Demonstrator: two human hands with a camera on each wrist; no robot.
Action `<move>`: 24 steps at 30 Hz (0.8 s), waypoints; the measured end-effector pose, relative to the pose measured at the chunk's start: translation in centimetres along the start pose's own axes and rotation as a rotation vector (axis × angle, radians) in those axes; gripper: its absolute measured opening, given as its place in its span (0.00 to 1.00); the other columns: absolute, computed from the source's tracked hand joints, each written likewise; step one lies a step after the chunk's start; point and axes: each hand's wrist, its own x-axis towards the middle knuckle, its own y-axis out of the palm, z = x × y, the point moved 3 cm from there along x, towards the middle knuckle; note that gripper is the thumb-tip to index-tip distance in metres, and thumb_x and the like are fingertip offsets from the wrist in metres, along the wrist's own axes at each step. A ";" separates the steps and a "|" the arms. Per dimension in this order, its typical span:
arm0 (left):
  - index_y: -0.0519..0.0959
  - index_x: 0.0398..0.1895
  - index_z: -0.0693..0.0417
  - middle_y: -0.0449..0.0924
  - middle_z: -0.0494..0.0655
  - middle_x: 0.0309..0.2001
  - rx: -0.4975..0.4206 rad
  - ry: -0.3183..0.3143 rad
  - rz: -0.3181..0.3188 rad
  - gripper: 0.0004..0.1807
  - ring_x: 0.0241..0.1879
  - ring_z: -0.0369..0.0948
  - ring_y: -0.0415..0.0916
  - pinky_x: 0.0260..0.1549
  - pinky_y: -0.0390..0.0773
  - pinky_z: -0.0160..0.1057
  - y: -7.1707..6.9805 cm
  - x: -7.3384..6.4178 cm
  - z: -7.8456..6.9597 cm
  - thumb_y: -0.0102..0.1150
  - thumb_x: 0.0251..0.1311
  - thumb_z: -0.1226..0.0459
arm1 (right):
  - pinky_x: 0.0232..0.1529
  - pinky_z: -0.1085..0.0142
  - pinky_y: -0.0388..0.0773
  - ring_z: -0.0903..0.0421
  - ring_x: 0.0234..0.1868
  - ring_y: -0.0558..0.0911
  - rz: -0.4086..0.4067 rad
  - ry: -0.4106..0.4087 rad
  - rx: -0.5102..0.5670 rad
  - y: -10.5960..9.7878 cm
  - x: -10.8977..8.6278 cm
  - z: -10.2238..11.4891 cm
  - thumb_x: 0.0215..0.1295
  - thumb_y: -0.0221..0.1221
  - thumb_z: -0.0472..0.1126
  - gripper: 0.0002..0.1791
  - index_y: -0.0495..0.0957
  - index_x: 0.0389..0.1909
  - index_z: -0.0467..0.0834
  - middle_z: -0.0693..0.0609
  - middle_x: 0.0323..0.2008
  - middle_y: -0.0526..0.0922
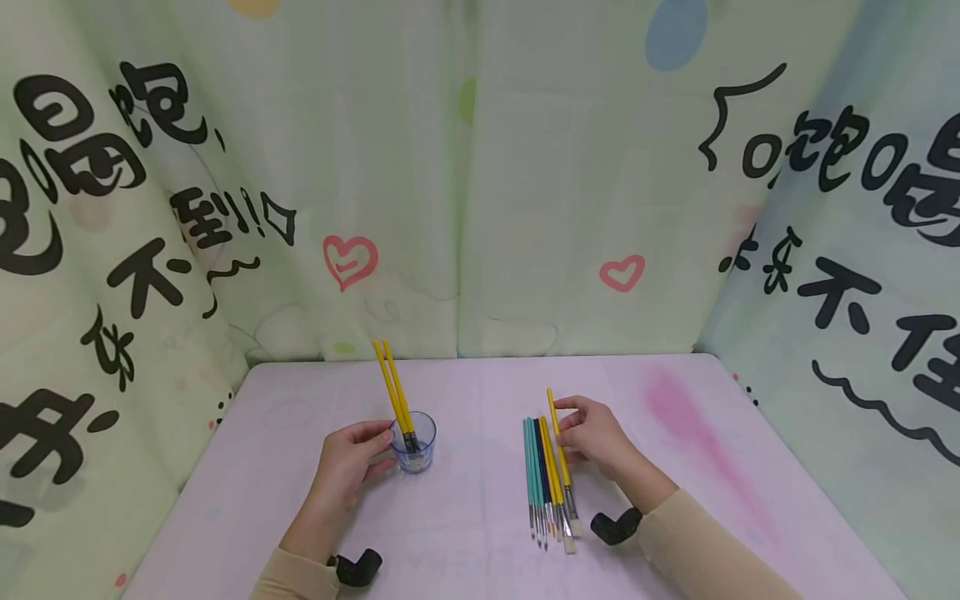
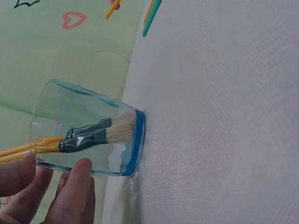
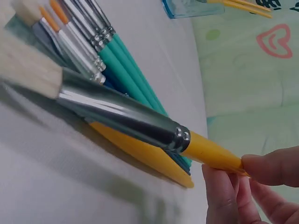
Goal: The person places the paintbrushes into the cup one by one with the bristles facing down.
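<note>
My left hand (image 1: 348, 462) holds a small clear blue-tinted glass (image 2: 93, 105) by its side near the rim, with the thumb up at the rim. Two yellow-handled paintbrushes (image 1: 395, 392) stand in this glass, leaning, their pale bristles down at its base. On the right, my right hand (image 1: 596, 437) pinches the handle of a flat yellow paintbrush (image 3: 121, 109), whose bristles point toward me. This brush is tilted above the table. Close beside it to the left lies a row of several paintbrushes (image 1: 542, 467) with teal, dark blue and yellow handles.
A pale pinkish table (image 1: 465, 517) lies under everything, with a pink streak (image 1: 690, 425) at its right. Light green curtains (image 1: 405, 167) with black lettering and pink hearts enclose the back and both sides. A black wrist mount (image 1: 617, 527) sits at each cuff.
</note>
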 end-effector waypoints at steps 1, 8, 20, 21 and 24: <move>0.85 0.61 0.60 0.81 0.59 0.57 0.003 -0.001 -0.001 0.16 0.50 0.44 0.86 0.49 0.93 0.45 0.0 0.0 0.0 0.66 0.74 0.66 | 0.35 0.62 0.92 0.49 0.38 0.81 0.001 -0.008 0.009 0.0 -0.1 0.2 0.64 0.67 0.28 0.34 0.75 0.72 0.44 0.43 0.42 0.79; 0.85 0.61 0.61 0.82 0.59 0.56 -0.005 -0.001 -0.001 0.16 0.48 0.43 0.87 0.49 0.93 0.45 0.1 0.0 0.1 0.65 0.74 0.67 | 0.36 0.60 0.93 0.48 0.41 0.83 0.006 -0.044 0.064 0.1 -0.5 1.5 0.65 0.66 0.26 0.34 0.75 0.71 0.46 0.42 0.45 0.79; 0.85 0.62 0.59 0.81 0.59 0.58 -0.004 -0.009 -0.003 0.17 0.50 0.44 0.87 0.50 0.92 0.46 0.0 0.0 0.1 0.67 0.74 0.65 | 0.43 0.57 0.94 0.47 0.42 0.84 0.006 -0.097 0.134 0.3 -1.0 3.4 0.67 0.66 0.27 0.33 0.74 0.72 0.47 0.41 0.48 0.79; 0.85 0.62 0.59 0.81 0.59 0.58 -0.002 -0.008 -0.001 0.17 0.50 0.44 0.87 0.50 0.93 0.46 0.0 0.0 0.0 0.67 0.74 0.65 | 0.44 0.57 0.94 0.47 0.42 0.84 0.004 -0.100 0.141 0.3 -1.1 3.6 0.67 0.66 0.27 0.33 0.74 0.72 0.48 0.42 0.48 0.80; 0.85 0.62 0.59 0.81 0.60 0.59 0.004 -0.007 -0.001 0.17 0.51 0.45 0.86 0.48 0.93 0.44 0.0 0.0 0.0 0.67 0.74 0.64 | 0.48 0.52 0.94 0.47 0.43 0.85 0.003 -0.120 0.156 0.3 -1.3 4.3 0.68 0.66 0.28 0.33 0.73 0.72 0.48 0.41 0.48 0.80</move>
